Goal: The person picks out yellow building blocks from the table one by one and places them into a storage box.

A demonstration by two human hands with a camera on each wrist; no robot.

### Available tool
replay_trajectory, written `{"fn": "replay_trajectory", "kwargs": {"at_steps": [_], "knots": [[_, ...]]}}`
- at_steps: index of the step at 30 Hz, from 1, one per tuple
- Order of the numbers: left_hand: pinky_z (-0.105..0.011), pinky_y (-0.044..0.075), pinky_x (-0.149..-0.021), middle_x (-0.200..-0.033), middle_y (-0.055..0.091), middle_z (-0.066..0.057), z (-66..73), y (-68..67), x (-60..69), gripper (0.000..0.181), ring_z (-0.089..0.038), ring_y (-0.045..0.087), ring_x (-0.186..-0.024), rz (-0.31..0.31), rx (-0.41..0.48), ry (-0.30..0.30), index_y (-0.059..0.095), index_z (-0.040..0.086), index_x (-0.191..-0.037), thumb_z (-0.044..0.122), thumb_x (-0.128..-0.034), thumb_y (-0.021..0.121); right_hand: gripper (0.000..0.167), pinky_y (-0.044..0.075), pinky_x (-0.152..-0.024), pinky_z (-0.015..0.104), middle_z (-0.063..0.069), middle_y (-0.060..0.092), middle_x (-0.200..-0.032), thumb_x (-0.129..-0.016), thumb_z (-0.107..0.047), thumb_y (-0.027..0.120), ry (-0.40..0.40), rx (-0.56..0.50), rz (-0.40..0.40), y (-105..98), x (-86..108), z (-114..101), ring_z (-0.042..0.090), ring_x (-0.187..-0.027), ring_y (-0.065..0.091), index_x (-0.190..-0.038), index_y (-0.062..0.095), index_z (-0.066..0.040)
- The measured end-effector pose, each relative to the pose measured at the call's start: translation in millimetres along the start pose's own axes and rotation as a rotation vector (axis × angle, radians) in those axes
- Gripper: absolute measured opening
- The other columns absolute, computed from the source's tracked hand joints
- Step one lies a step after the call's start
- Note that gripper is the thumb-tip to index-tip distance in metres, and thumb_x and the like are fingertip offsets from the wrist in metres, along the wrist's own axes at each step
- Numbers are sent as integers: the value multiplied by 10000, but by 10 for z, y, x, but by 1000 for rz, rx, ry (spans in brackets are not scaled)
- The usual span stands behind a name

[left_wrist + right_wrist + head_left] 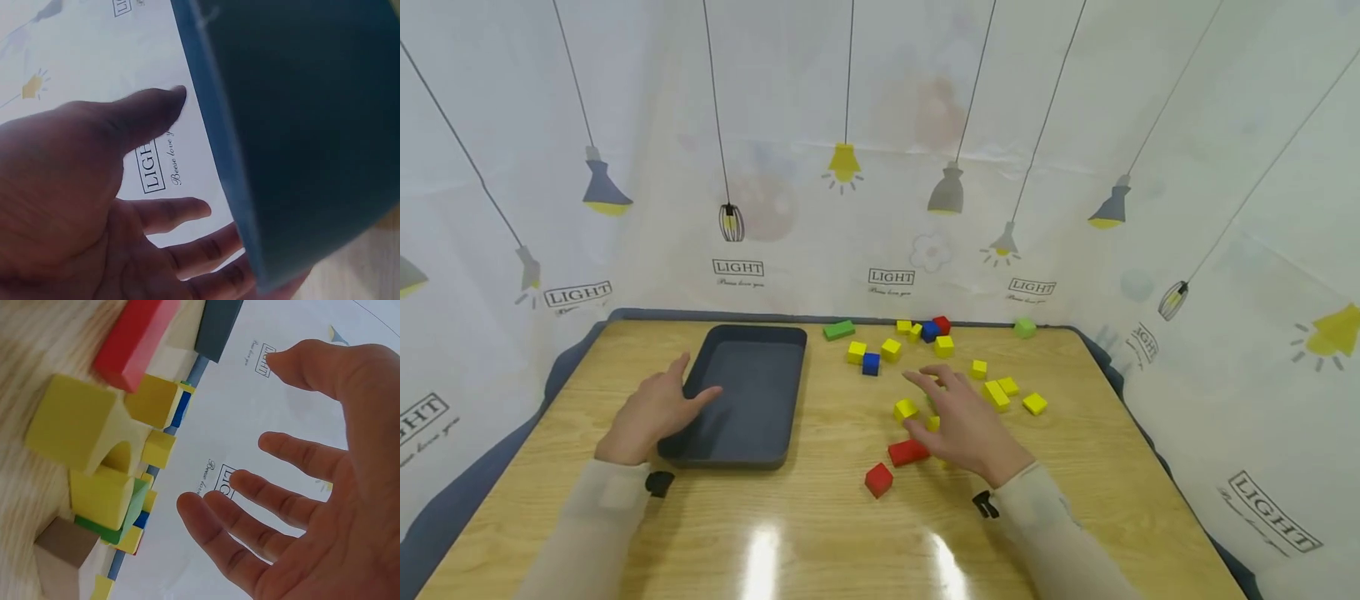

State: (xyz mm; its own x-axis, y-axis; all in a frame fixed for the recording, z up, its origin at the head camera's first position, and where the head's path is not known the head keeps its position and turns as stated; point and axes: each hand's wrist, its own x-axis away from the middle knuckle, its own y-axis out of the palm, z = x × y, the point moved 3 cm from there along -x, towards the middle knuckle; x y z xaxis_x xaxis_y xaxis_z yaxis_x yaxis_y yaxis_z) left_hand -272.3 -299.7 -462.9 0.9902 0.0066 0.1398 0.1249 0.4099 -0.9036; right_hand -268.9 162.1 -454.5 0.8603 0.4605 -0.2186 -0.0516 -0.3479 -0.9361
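Note:
At the left edge of a dark grey tray, the left hand is spread with thumb apart; in the left wrist view the hand has its fingers by the tray wall. Over the blocks on the right hovers the right hand, its fingers apart and holding nothing. Beneath or near it lie a red block, a yellow block and others partly hidden. The right wrist view shows the hand beside an arched yellow block, a green block and a brownish block.
A red cube lies near the front. Farther back are a blue cube, a green block, a light green block and several yellow blocks. A printed cloth stands behind and beside the wooden table.

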Motion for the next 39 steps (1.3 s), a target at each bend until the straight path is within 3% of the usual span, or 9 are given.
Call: {"fn": "replay_trajectory", "kwargs": {"at_steps": [8,13,15,18,26,31,39], "knots": [[-763,545,-1147,-1658,521,-466,-22,18,-16,779,-667,602,-1453,26,-28,11,324,-117,-1764,226,-1168,688,766,627,-1181,582,120,612,-1695,-1022,-352,916,19,-54,-43,33,-125,-85,380,-1472,676,-1708,599,-228],[-599,642,-890,-1474,683,-444,-49,14,4,694,-489,777,-1086,63,-41,40,394,-106,-1734,28,-1113,671,755,630,-1184,572,126,601,-1714,-1022,-322,927,30,-64,-74,54,-157,-99,377,-1471,688,-1700,609,-226],[-528,620,-776,-1375,733,-428,-61,8,13,688,-396,754,-937,72,-38,50,406,-99,-1731,-8,-1097,660,747,624,-1192,575,135,598,-1718,-1024,-306,928,31,-68,-83,62,-162,-91,383,-1477,684,-1696,616,-213],[-471,586,-700,-1294,761,-405,-67,-5,21,686,-339,722,-847,85,-36,66,421,-94,-1727,-21,-1088,660,732,619,-1201,573,140,600,-1715,-1026,-286,928,33,-72,-93,65,-164,-73,383,-1476,685,-1688,628,-201],[-501,605,-738,-1346,749,-424,-88,-21,18,691,-390,759,-915,96,-30,81,436,-107,-1713,-39,-1061,654,694,629,-1188,558,126,606,-1711,-1042,-253,908,63,-85,-129,125,-184,-46,373,-1447,708,-1680,641,-200],[-544,625,-797,-1370,736,-426,-132,-18,12,712,-448,784,-1008,84,-25,50,412,-111,-1717,-33,-1048,643,652,631,-1190,545,121,613,-1699,-1062,-218,881,84,-103,-196,199,-255,-78,361,-1429,714,-1672,652,-205],[-590,659,-836,-1345,745,-428,-142,-3,-24,704,-484,800,-1040,75,-15,70,429,-112,-1709,-38,-1054,676,505,627,-1194,510,106,741,-1528,-1054,-132,874,73,-96,-269,271,-361,-99,312,-1339,728,-1546,766,-164]]}}
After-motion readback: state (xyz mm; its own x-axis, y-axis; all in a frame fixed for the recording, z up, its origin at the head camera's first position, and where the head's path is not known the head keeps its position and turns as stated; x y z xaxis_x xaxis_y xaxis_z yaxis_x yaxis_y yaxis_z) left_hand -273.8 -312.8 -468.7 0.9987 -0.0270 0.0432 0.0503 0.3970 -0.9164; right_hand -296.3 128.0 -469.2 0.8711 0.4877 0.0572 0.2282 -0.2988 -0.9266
